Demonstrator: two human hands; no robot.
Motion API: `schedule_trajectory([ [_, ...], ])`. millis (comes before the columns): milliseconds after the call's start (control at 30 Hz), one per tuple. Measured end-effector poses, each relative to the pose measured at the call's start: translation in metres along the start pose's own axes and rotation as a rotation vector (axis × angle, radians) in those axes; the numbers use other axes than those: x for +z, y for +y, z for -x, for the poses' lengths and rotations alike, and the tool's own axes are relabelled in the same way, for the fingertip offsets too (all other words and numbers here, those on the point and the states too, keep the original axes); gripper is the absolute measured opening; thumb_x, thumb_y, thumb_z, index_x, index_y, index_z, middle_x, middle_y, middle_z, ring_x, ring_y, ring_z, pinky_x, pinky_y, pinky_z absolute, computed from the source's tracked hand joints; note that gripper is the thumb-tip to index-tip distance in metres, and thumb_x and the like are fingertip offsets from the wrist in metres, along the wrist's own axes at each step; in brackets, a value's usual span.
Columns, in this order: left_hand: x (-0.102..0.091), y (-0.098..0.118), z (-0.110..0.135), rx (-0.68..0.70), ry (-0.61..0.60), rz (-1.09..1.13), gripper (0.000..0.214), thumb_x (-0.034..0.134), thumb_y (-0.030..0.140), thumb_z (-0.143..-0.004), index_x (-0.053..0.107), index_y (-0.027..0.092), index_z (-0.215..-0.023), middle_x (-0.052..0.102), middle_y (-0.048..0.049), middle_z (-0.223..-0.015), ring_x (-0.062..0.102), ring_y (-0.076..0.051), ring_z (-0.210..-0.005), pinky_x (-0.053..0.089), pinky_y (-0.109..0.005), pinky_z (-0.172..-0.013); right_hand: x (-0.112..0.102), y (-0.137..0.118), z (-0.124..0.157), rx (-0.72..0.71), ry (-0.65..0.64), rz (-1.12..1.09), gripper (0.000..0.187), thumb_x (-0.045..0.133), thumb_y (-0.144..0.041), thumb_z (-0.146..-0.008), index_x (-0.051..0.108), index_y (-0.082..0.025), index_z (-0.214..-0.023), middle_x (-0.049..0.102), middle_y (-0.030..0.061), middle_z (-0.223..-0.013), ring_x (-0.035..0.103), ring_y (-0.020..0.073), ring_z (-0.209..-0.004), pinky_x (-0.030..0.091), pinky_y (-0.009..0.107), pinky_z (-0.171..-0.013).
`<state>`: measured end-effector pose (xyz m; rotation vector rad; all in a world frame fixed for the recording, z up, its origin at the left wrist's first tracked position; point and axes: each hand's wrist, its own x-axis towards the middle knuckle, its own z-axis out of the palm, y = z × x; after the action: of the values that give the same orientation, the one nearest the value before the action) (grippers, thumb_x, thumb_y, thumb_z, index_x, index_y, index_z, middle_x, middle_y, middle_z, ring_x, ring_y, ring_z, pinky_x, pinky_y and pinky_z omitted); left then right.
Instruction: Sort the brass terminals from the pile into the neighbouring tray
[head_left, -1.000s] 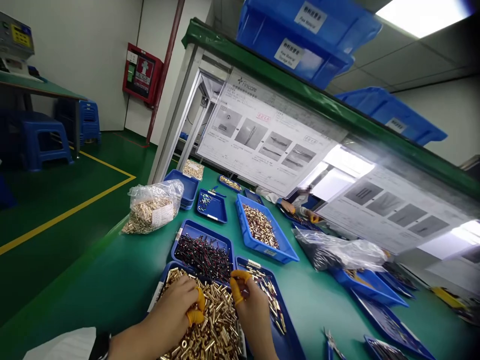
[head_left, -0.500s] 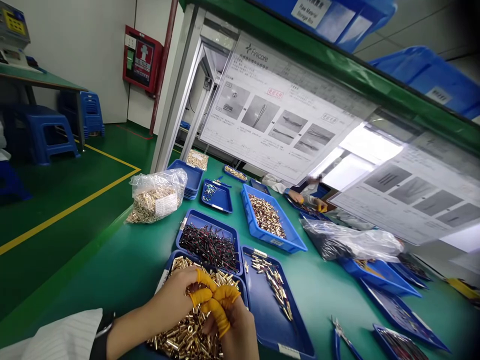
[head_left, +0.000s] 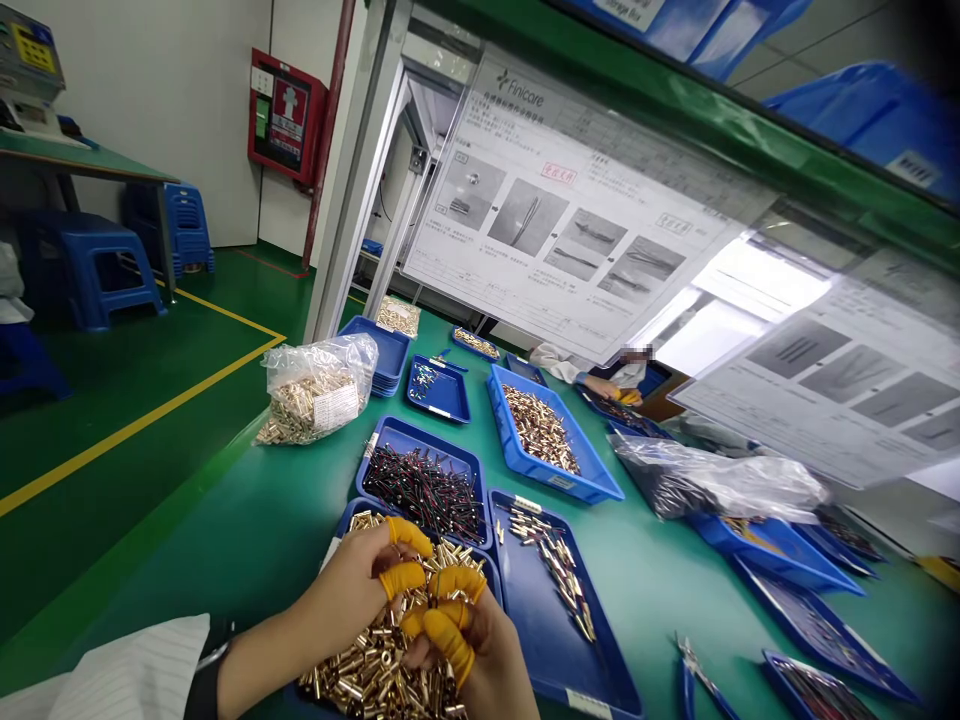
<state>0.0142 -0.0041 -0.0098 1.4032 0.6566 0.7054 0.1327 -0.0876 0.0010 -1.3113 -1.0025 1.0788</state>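
Brass tubes (head_left: 371, 672) lie heaped in a blue tray (head_left: 346, 520) at the near edge of the green bench, and both hands work right above that heap. Left hand (head_left: 349, 592) comes in from the left, its thumb and forefinger in orange finger cots (head_left: 403, 578) and pinched tight together. Right hand (head_left: 480, 655) rises from the near side of the heap, its 2 capped fingertips (head_left: 448, 632) curled in and touching those of the left. Whether a tube sits inside that pinch cannot be told: the cots hide it.

Just behind the brass tray stands a tray of red and black wires (head_left: 420, 433). Touching its right side is a long blue tray (head_left: 559, 650) with a thin line of finished pieces. Farther back and right of the heap sits a deep blue bin (head_left: 592, 490) of brass parts. Well behind and to the left lies a clear bag of brass parts (head_left: 315, 390), with a stack of blue trays (head_left: 390, 352) beyond it. Cutters (head_left: 694, 668) rest on the bench well right of the heap. Far behind it, a co-worker's hand (head_left: 609, 388) reaches over another tray.
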Motion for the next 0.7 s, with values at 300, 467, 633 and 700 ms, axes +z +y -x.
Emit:
schedule_trajectory([
  [300, -0.002, 0.004, 0.000, 0.112, 0.036, -0.085, 0.013, 0.057, 0.007, -0.067, 0.061, 0.018, -0.073, 0.058, -0.0004, -0.079, 0.055, -0.017, -0.079, 0.046, -0.025, -0.068, -0.012, 0.003, 0.002, -0.024, 0.190, 0.158, 0.024, 0.077, -0.037, -0.058, 0.067, -0.016, -0.065, 0.058, -0.0033, -0.044, 0.049, 0.0085, -0.033, 0.038, 0.019, -0.039],
  [467, -0.002, 0.009, 0.002, 0.199, 0.029, -0.187, 0.013, 0.059, 0.006, -0.070, 0.064, 0.018, -0.072, 0.059, -0.0004, -0.077, 0.055, -0.017, -0.077, 0.043, -0.024, -0.068, -0.012, 0.006, 0.002, -0.183, 0.212, 0.369, 0.024, 0.061, -0.039, -0.075, 0.070, -0.017, -0.074, 0.058, 0.0003, -0.052, 0.051, 0.0131, -0.047, 0.040, 0.021, -0.045],
  [633, -0.002, 0.009, 0.002, 0.225, 0.037, -0.221, 0.017, 0.060, 0.004, -0.072, 0.067, 0.020, -0.074, 0.061, 0.0006, -0.079, 0.056, -0.016, -0.079, 0.042, -0.024, -0.071, -0.010, 0.002, 0.003, -0.287, 0.179, 0.524, 0.024, 0.052, -0.033, -0.081, 0.069, -0.017, -0.077, 0.063, 0.0033, -0.060, 0.055, 0.0156, -0.053, 0.042, 0.021, -0.051],
  [700, -0.002, 0.008, 0.002, 0.235, 0.032, -0.209, 0.019, 0.060, 0.002, -0.072, 0.067, 0.020, -0.075, 0.061, 0.0009, -0.080, 0.056, -0.016, -0.079, 0.042, -0.024, -0.071, -0.010, 0.001, 0.004, -0.297, 0.171, 0.546, 0.023, 0.052, -0.031, -0.081, 0.068, -0.016, -0.077, 0.063, 0.0033, -0.059, 0.055, 0.0156, -0.052, 0.040, 0.021, -0.049],
])
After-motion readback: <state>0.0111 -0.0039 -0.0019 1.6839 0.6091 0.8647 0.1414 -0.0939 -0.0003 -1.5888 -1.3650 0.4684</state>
